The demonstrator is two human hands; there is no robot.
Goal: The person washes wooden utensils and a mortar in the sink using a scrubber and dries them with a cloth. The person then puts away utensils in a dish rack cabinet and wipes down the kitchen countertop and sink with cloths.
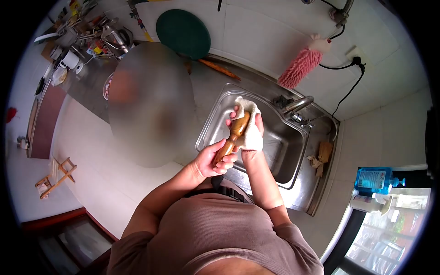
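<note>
A glossy, honey-brown wooden pestle (238,126), as its shape suggests, is held at a tilt over the sink, with a narrow neck between handle and thicker head. My left hand (211,159) is closed around its lower handle. Wrapped partly about the head is a white cloth (251,133), which my right hand (258,126) presses against the wood with curled fingers. Beneath both hands lies the steel sink (277,164). The cloth hides part of the pestle's head and some of my right fingers.
A faucet (299,104) stands at the sink's far edge. A pink fuzzy hand towel (300,68) hangs on the wall. A green round board (183,34) leans at the back. Blurring covers the counter on the left. A blue pump bottle (373,179) stands by the window.
</note>
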